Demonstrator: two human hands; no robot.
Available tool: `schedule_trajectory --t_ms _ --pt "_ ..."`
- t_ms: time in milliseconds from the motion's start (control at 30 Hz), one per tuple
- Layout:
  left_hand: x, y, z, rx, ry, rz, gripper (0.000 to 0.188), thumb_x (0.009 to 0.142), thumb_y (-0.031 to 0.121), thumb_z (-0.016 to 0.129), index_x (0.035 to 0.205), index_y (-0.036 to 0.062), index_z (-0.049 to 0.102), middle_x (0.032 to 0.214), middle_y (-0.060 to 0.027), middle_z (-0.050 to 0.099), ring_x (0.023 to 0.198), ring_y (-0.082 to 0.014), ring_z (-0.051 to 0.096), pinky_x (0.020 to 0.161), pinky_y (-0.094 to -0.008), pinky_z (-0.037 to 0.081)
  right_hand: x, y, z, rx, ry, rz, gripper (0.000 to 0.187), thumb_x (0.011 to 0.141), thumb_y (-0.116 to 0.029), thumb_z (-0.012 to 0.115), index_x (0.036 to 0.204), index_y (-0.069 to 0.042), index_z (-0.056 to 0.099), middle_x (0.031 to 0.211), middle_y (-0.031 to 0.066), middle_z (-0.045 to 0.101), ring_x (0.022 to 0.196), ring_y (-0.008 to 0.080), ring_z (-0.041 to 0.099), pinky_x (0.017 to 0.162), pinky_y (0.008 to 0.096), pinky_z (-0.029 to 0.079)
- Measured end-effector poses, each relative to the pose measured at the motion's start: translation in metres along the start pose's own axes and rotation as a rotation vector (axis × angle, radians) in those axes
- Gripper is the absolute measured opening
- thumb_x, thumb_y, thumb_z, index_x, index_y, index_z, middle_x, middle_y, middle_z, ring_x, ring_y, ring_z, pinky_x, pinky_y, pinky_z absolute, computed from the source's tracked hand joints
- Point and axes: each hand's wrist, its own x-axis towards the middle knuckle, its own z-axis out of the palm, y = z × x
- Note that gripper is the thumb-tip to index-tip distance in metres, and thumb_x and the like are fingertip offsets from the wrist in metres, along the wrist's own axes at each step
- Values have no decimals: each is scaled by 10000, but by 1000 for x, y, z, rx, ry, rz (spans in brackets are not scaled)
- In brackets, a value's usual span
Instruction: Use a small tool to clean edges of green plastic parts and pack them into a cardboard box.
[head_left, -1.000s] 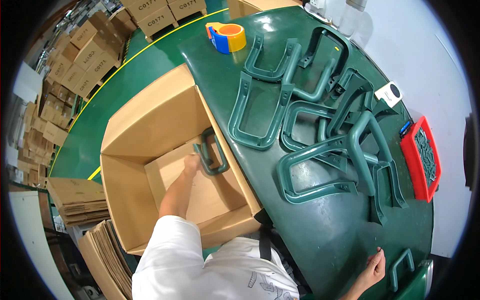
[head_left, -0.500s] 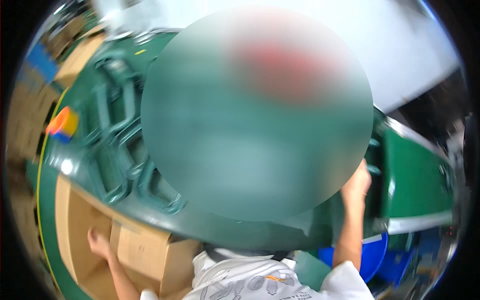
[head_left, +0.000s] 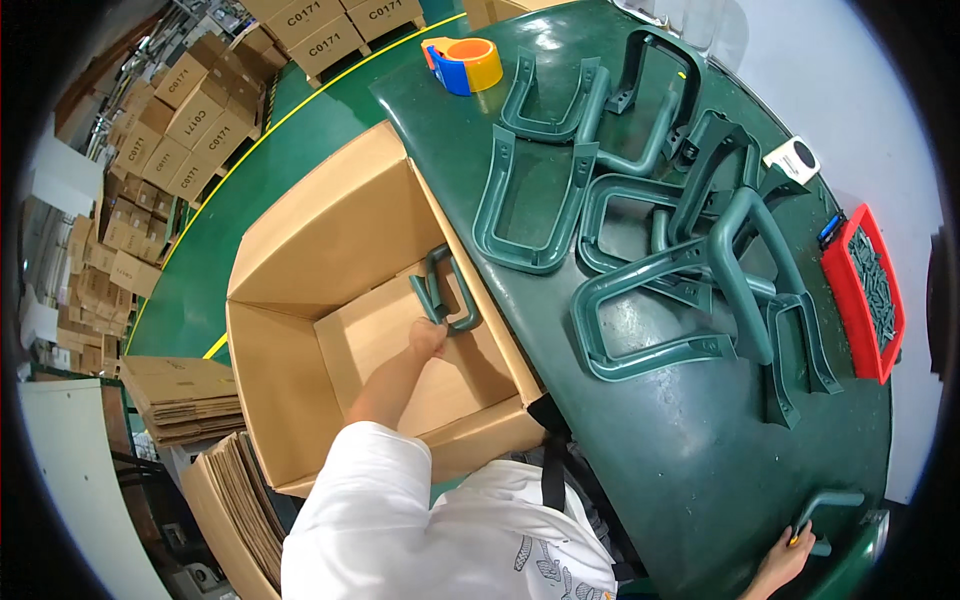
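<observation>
Down inside the open cardboard box (head_left: 335, 230), my left hand (head_left: 428, 338) is closed around the lower end of a dark green U-shaped handle (head_left: 466, 292), just above the box floor. My right hand (head_left: 785, 562), at the lower right by the bench's edge, grips another green U-shaped handle (head_left: 838, 498); a small orange-yellow spot shows at its fingers. Several more green handles (head_left: 530, 258) lie in a loose, overlapping heap on the green bench top (head_left: 640, 450) between my hands.
An orange and blue tape dispenser (head_left: 465, 66) sits on the far bench edge. A red bin (head_left: 890, 350) of small green parts stands at right, near a white round-faced object (head_left: 792, 160). Flattened cartons (head_left: 185, 395) and stacked boxes (head_left: 195, 125) are at left.
The view has swung left and sharpened, bringing the box nearer the middle. My left hand now shows deep in the box on a handle; my right hand stays out at the bench's right side.
</observation>
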Motion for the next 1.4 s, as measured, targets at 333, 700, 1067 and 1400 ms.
schedule_trajectory --t_ms 333,700,1067,1400 --pt "20 -8 -19 9 154 128 285 823 183 607 686 -66 629 573 -161 623 473 -238 628 440 -344 529 -14 -59 -34 -114 157 -36 344 747 -289 736 994 -58 675 811 114 621 709 298 621 645 386 506" --pt "-37 46 -89 -266 551 823 220 947 165 510 1034 7 636 913 -62 642 799 -150 571 683 -312 484 -1 -68 -55 413 445 118 290 826 -50 593 1100 42 559 925 140 582 837 281 576 777 354 455" --pt "-395 213 18 -293 -1027 1356 384 868 154 594 1192 -22 487 911 -126 617 741 -221 621 631 -283 500 -15 -155 -85 2447 174 209 454 821 -247 695 1162 -24 495 952 56 595 612 76 478 482 205 357" --pt "-480 270 131 -937 -1195 859 170 918 135 531 1051 43 477 634 -55 531 474 -130 510 445 -255 441 5 -145 -75 1662 144 178 427 898 -257 617 1179 56 546 900 50 632 640 79 529 539 205 427"
